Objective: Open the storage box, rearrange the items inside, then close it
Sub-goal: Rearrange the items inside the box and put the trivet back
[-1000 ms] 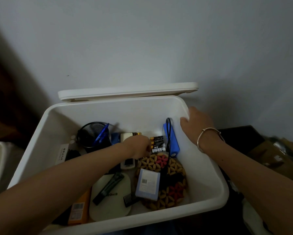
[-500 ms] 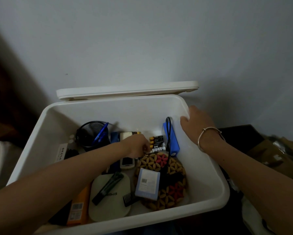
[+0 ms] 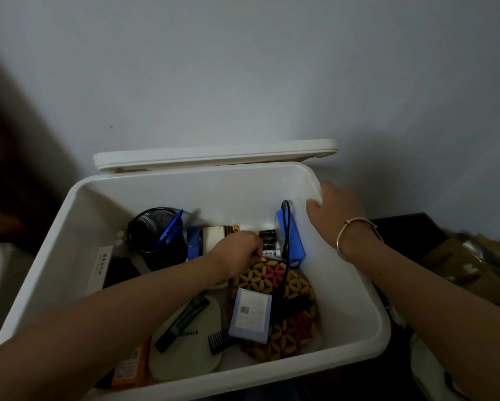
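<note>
The white box (image 3: 214, 195) stands open against the wall, its lid (image 3: 214, 157) propped just behind the back rim. The right grip (image 3: 338, 215), a bracelet (image 3: 355, 233) at its wrist, is curled over the box's right rim near the back corner and holds it. The left grip (image 3: 240, 250) reaches deep inside, fingers bent down onto the batteries (image 3: 269, 241) by the back wall; whether it is pinching one cannot be told.

The batteries are hemmed in. A blue power bank (image 3: 290, 244) with a black cable (image 3: 284, 224) stands just to their right against the side wall, a white device (image 3: 213, 238) and a blue stapler (image 3: 193, 241) lie to their left, and a flower-pattern mat (image 3: 271, 276) lies in front. A small carton (image 3: 251, 314) rests on the mat, with a comb (image 3: 219, 341) beside it. The left forearm crosses over a black clip (image 3: 182, 322) on an oval pad (image 3: 185, 354). A mesh cup (image 3: 153, 235) holding a blue pen (image 3: 170, 230) stands at the back left, and an orange pack (image 3: 130, 369) leans in the near left corner.
</note>
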Motion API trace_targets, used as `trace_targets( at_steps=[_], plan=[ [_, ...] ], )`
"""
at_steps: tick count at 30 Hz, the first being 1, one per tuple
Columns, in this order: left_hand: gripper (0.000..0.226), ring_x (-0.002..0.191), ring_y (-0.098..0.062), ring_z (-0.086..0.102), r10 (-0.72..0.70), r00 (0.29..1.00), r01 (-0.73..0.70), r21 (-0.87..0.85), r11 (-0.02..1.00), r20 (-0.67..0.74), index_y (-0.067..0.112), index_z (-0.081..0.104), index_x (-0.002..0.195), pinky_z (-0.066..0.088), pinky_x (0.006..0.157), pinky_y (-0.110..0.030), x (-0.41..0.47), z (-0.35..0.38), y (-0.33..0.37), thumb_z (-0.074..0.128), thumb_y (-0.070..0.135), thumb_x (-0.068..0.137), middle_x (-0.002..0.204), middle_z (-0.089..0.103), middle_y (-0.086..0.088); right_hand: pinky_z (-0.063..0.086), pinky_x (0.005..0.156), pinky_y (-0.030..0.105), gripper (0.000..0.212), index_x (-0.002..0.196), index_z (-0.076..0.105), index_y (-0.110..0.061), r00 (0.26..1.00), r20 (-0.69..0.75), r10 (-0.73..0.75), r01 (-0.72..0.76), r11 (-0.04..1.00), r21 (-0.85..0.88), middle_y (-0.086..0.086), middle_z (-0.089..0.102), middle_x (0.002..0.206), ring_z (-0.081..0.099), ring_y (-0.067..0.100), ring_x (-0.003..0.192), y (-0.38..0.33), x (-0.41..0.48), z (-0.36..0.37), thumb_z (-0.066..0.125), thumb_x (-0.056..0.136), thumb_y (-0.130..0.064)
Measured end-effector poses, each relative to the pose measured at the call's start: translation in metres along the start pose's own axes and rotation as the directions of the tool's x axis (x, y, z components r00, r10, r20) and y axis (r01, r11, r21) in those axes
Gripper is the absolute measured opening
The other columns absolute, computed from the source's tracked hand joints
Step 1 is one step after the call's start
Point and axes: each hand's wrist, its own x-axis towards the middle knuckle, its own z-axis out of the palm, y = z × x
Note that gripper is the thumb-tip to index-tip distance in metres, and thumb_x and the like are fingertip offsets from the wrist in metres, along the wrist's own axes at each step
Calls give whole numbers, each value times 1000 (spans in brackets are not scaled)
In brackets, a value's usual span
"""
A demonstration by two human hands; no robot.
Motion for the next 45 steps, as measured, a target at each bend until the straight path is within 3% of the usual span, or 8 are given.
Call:
trace_targets(
  at_steps=[9, 17, 21, 25, 28, 31, 38, 45],
  plan=[
    [43, 105, -26, 56, -284, 955, 283, -30, 959, -85, 5, 45, 119, 42, 72, -28, -3, -2, 3, 67, 24, 86, 120, 52, -13, 27, 47, 20, 19, 100, 46, -8, 1000, -18, -10, 10, 1000, 20, 3, 47, 80, 44, 14, 66, 2, 0, 2, 45, 94, -26],
    [32, 102, -26, 62, -371, 925, 376, 65, 924, -80, 3, 47, 114, 50, 73, -32, 7, 2, 23, 59, 2, 84, 113, 60, -13, 26, 47, 22, 15, 89, 39, -13, 1000, -19, -3, 3, 1000, 8, 0, 43, 73, 41, 12, 61, 2, 0, 1, 44, 94, -27],
    [16, 97, -26, 64, -457, 878, 455, -51, 889, -139, 4, 61, 105, 48, 71, -30, 10, -2, 18, 56, 9, 91, 106, 67, -13, 27, 47, 20, 15, 94, 42, -12, 1000, -8, 0, 1, 1000, 29, 3, 48, 79, 45, 14, 65, 2, 0, 2, 44, 94, -26],
    [20, 100, -24, 61, -319, 913, 315, -58, 947, -255, 10, 65, 109, 48, 79, -31, 16, -13, 9, 56, 11, 90, 109, 65, -9, 28, 47, 20, 15, 95, 42, -11, 1000, 1, 1, -1, 999, 37, 2, 47, 79, 45, 14, 65, 0, 0, 1, 44, 94, -26],
    [23, 102, -23, 60, -102, 976, 107, 14, 994, -193, 13, 65, 112, 47, 82, -29, 22, -16, 10, 58, 12, 90, 115, 63, -6, 38, 58, 26, 20, 102, 46, -7, 1000, 15, -1, 1, 1000, 27, 5, 50, 85, 51, 19, 73, -2, -1, -1, 44, 95, -26],
    [24, 101, -23, 60, -22, 983, 37, 80, 996, -181, 12, 65, 113, 49, 79, -31, 26, -10, 13, 57, 11, 91, 122, 58, -5, 39, 60, 28, 22, 104, 47, -7, 1000, 20, 3, -4, 1000, 12, 6, 50, 85, 51, 20, 73, -3, -1, -2, 43, 95, -26],
    [22, 103, -25, 61, -168, 942, 155, -68, 986, -290, 6, 66, 109, 51, 81, -34, 18, 0, 7, 54, 13, 93, 119, 59, -6, 29, 48, 20, 22, 104, 47, -7, 1000, 6, 3, -3, 1000, 26, 5, 49, 84, 49, 17, 71, -2, -1, -1, 44, 95, -26],
    [21, 101, -26, 63, -213, 942, 165, -196, 967, -259, 7, 68, 108, 47, 83, -30, 17, 2, 3, 60, 12, 90, 110, 67, -10, 27, 46, 18, 22, 104, 47, -7, 1000, 3, 2, -2, 1000, 26, 5, 49, 84, 49, 17, 70, -2, -2, -1, 44, 95, -26]
  ],
)
